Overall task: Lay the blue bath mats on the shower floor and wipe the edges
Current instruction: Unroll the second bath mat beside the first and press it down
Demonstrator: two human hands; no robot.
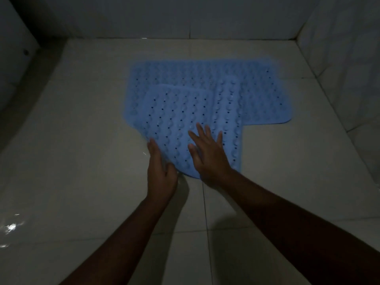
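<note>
Two blue rubber bath mats with rows of bumps and small holes lie on the pale tiled shower floor (82, 140). The far mat (263, 93) lies flat, running left to right. The near mat (181, 118) lies partly on top of it, turned at an angle, its near left edge lifted a little. My left hand (161, 171) grips that near left edge, thumb on top. My right hand (207, 155) presses flat on the near mat with its fingers spread.
Tiled walls close the floor at the back (185, 17) and on the right (349, 68). A dark vertical edge with a small round fitting (25, 52) stands at the left. Wet glints (10, 227) show on the floor at the lower left.
</note>
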